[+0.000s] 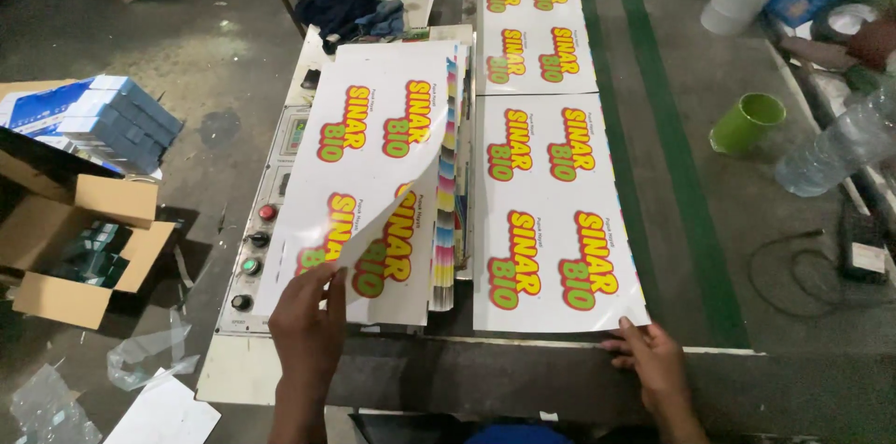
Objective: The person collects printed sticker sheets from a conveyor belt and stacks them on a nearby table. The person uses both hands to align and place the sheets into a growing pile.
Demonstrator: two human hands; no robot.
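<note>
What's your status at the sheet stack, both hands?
Left hand lifting top sheet off the printed stack. Right hand flat on corner of the sheet on the machine bed. Green cup and bottle off to the right, apart.

Left hand [308,327]: gripped the lifted sheet [373,159] at the stack's [448,220] near edge; control panel [257,248] with knobs crowded it at 9 o'clock.
Right hand [653,365]: lay on the near corner of the flat printed sheet [551,220]; bare belt [747,248] lay open at 2 o'clock.
Between hands: open strip along the table edge.
Far right, 1 o'clock: green cup [747,122], plastic bottle [835,145] and cable [793,271] cluttered the way.
Left floor, 9 o'clock: cardboard box [79,239] stood well apart.
</note>
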